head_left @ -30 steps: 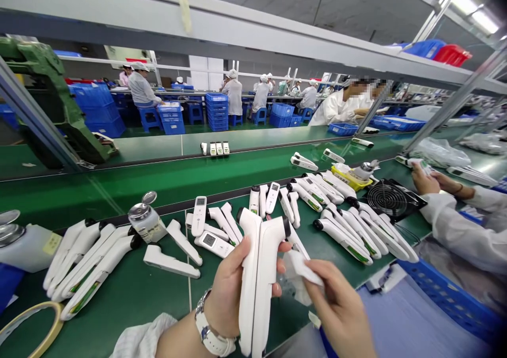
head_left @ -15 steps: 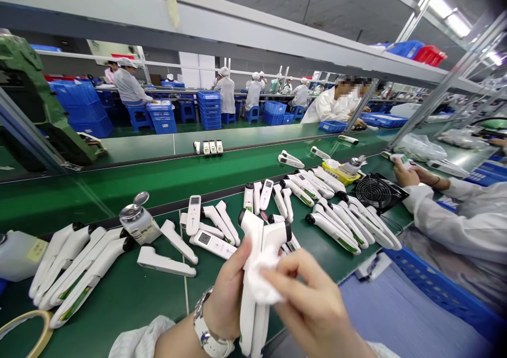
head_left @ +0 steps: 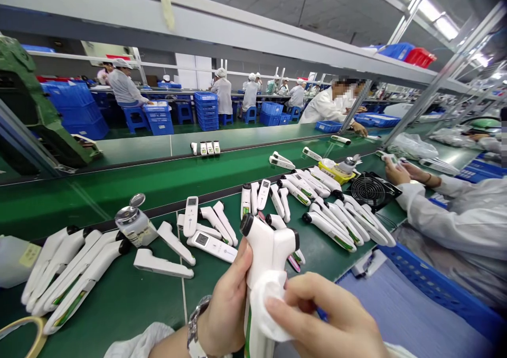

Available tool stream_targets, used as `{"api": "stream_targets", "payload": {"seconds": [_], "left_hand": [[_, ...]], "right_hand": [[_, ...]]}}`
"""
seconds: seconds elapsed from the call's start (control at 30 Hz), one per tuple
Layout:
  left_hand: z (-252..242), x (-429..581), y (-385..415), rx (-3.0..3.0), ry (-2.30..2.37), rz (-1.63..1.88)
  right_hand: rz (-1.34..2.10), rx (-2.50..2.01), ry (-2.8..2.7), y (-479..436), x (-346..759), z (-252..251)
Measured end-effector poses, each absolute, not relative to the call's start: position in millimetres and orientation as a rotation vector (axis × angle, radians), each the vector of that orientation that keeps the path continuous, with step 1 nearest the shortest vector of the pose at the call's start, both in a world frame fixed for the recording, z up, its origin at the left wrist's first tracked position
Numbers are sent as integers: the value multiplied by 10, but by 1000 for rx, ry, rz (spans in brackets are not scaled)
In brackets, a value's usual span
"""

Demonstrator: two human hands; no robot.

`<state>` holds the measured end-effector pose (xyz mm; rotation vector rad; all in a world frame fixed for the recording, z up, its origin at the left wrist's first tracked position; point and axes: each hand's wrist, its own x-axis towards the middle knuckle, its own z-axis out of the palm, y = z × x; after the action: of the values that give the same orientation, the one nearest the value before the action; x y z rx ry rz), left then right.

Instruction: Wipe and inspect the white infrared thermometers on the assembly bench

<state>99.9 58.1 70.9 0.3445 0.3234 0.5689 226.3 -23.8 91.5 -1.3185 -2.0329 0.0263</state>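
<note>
My left hand is wrapped round two white infrared thermometers, held side by side with their black-tipped heads up and pointing apart. Pinched in the fingers of my right hand is a white wipe, pressed against the front of the thermometers below their heads. The lower handles are partly hidden by the wipe and my hands. Just beyond my left hand lie more white thermometers, one showing a lit display.
Rows of thermometers lie to the right, another group to the left. A metal-topped dispenser bottle, tape roll and black fan stand around. At right, a co-worker's hands hold a device above a blue crate.
The wipe has slid slightly down along the thermometers, which have turned a little in my left hand. In the background, a co-worker's arm has reached out toward the belt.
</note>
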Motion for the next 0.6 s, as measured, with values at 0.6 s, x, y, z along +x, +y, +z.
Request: {"api": "stream_targets", "payload": {"seconds": [0.6], "left_hand": [[606,1037,585,649,505,612]], "right_hand": [[-182,-1313,-2027,40,2456,868]]}}
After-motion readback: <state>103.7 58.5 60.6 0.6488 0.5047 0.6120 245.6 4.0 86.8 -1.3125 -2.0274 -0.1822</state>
